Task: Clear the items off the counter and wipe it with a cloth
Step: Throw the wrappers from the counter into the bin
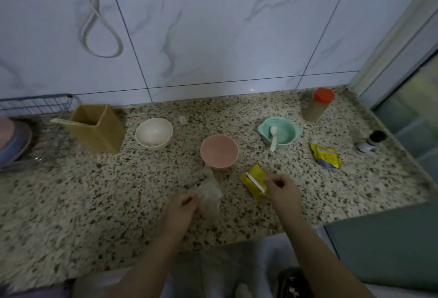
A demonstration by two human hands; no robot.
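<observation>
On the speckled granite counter (118, 191) my left hand (181, 210) grips a crumpled clear plastic wrapper (209, 193) near the front edge. My right hand (283, 192) pinches the near end of a yellow packet (254, 182) lying just in front of a pink bowl (219, 151). A white bowl (154, 136) stands to the left of it. A teal bowl (279, 133) with a white spoon (273, 140) in it stands to the right. A second yellow packet (326, 159) lies further right.
A tan square holder (98, 129) with chopsticks stands at the back left beside a wire rack (35, 105) and plates (14, 142). An orange-lidded jar (317, 104) and a small dark-capped bottle (369, 141) stand at the right. A window frame (403, 36) borders the counter's right end.
</observation>
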